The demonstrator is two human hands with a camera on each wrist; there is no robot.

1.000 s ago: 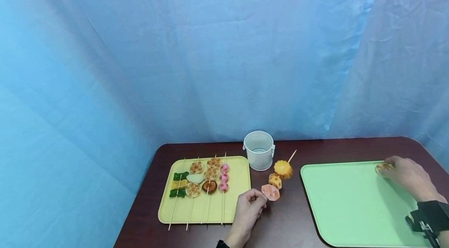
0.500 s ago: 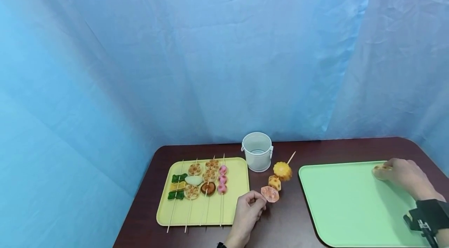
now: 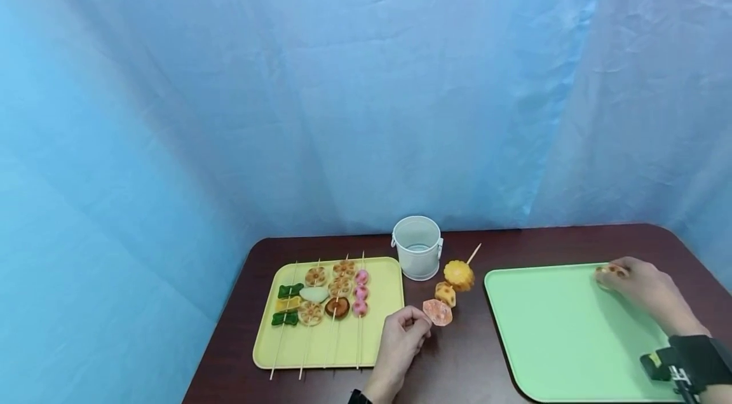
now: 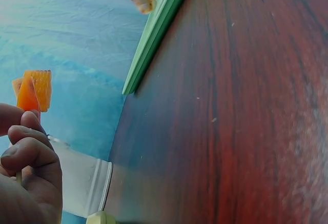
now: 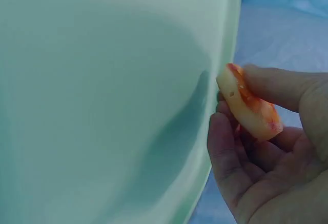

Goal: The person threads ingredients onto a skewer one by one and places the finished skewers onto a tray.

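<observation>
My left hand (image 3: 400,340) pinches the lower end of a skewer (image 3: 474,254) between the yellow tray and the green tray. Threaded on it are a round of corn (image 3: 459,275), a browned yellow chunk (image 3: 445,295) and a flat orange slice (image 3: 437,312). In the left wrist view the orange pieces (image 4: 35,93) rise beyond the fingers. My right hand (image 3: 652,293) holds a thick food slice (image 5: 248,106) at the far right corner of the green tray (image 3: 572,334). The slice has a cream side with a small hole and an orange-brown face, gripped between thumb and fingers.
A yellow tray (image 3: 380,270) at the left bears several loaded skewers, their sticks reaching over its front edge. Behind the left hand stands a white bucket (image 3: 416,258) with small handles. Blue cloth (image 3: 366,105) hangs behind the dark wooden table (image 3: 469,372).
My right hand has moved left along the green tray's far edge, carrying the slice. The left hand keeps its pinch on the skewer, nearly still. The whole head view has shifted slightly.
</observation>
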